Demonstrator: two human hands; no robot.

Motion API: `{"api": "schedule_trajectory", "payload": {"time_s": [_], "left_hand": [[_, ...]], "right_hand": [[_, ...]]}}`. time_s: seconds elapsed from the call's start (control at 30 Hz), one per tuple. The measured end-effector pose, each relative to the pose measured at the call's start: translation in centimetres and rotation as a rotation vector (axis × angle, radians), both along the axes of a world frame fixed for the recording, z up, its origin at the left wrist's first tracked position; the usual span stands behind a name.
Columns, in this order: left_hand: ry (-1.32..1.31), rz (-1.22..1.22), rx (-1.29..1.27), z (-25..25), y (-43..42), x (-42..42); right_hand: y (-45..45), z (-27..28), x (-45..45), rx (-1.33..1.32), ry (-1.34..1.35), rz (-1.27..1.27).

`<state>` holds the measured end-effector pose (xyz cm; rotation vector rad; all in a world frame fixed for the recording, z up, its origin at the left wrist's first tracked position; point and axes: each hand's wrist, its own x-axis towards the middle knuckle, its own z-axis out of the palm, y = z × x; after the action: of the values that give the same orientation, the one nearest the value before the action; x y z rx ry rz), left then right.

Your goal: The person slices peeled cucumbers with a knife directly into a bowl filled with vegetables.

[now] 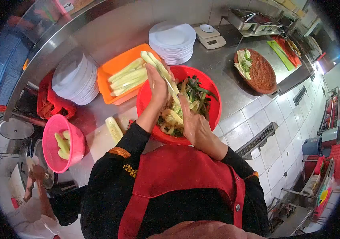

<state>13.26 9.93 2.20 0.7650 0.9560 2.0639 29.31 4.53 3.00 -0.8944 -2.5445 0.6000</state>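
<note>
My left hand (157,84) is wrapped round peeled, split cucumber lengths (151,59), held slanting over a red bowl (214,89). My right hand (197,126) is closed on a knife (174,88), its index finger stretched along it; the handle is hidden in the palm. The blade lies against the lower part of the cucumber. Inside the bowl are dark green vegetable strips (198,92) and pale cut pieces (172,118). Behind my left hand, an orange tray (105,75) holds several peeled cucumber lengths (128,77).
Plate stacks (172,38) (75,77) stand at the back and left. A cucumber half (114,129) lies on a board beside a pink basket (63,143). Further right are a scale (210,36), a mortar of red paste (259,71) and a green knife (280,55). Another person's arm (38,177) shows lower left.
</note>
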Motion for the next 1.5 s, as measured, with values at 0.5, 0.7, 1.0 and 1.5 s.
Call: {"api": "schedule_trajectory", "payload": {"time_s": [0.5,0.7,1.0,1.5], "left_hand": [[-0.426,0.111,-0.062,1.9,1.0,-3.1],[-0.504,0.121,-0.057,0.4,1.5,-5.3],[-0.604,0.002,0.069,0.2,1.1,-5.0],[-0.435,-0.34,-0.256,-1.1,0.6,-1.5]], "right_hand": [[-0.2,-2.9,0.9,0.196,-0.239,-0.031],[-0.4,-2.9,2.0,-0.163,-0.211,-0.024],[0.1,-2.8,3.4,-0.134,-0.031,0.018],[0.0,-4.0,7.0,-0.233,0.033,0.01]]}}
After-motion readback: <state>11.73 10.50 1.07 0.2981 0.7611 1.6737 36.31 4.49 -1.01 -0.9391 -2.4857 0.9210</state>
